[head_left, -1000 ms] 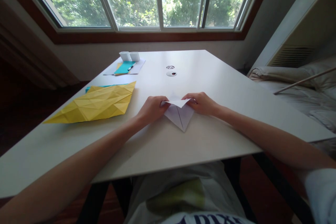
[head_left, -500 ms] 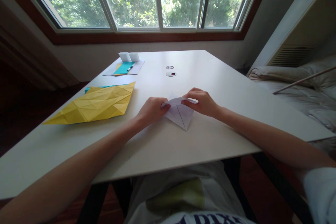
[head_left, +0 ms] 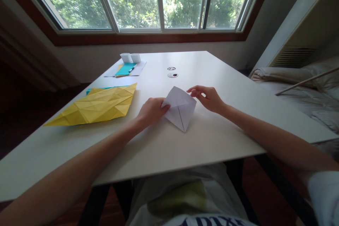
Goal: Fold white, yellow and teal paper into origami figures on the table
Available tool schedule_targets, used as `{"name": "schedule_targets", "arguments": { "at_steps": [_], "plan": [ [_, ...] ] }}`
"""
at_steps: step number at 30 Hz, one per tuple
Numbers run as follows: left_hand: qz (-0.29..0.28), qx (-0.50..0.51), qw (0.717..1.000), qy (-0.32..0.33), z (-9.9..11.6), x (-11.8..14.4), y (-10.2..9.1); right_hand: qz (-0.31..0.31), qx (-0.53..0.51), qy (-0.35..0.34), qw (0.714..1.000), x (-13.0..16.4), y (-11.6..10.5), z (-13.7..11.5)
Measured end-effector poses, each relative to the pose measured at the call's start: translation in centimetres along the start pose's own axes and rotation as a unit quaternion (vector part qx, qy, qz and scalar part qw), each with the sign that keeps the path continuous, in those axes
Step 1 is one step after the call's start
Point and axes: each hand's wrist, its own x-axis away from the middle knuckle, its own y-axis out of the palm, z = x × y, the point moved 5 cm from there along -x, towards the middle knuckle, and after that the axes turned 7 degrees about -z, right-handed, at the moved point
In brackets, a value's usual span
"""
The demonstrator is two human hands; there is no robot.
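Observation:
A folded sheet of white paper [head_left: 180, 104], roughly kite-shaped with a dark line down its lower half, is held just above the table in front of me. My left hand [head_left: 153, 110] pinches its left corner, with the thumb on the near face and the fingers behind. Beside the upper right edge is my right hand [head_left: 208, 98]. Its fingers are loosely bent and apart, with nothing between them, and the fingertips come close to the paper.
Left on the white table [head_left: 164, 155] lies a creased yellow paper shape [head_left: 97, 106]. Farther back are turquoise paper [head_left: 125, 69] with a pen on it, and small white folded pieces [head_left: 130, 58]. Two round inserts [head_left: 172, 75] sit mid-table.
The top part of the white paper, bent over between both hands before, now stands up flat. My right hand has let go of it and moved slightly right; my left hand keeps its hold.

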Motion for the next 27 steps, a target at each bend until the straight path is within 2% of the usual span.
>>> {"name": "schedule_targets", "arguments": {
  "at_steps": [6, 11, 27],
  "plan": [
    [0.004, 0.012, 1.000, -0.024, -0.5, 0.0, -0.3, -0.070, -0.007, 0.039, 0.997, 0.0, -0.2, 2.4],
    [0.002, 0.008, 1.000, -0.027, -0.4, 0.1, -0.3, -0.131, -0.016, 0.045, 0.990, 0.2, 0.8, 2.6],
    [0.010, 0.017, 1.000, -0.018, -0.4, 0.0, -0.2, -0.138, -0.013, 0.026, 0.990, 0.3, 2.1, 1.9]
  ]
}}
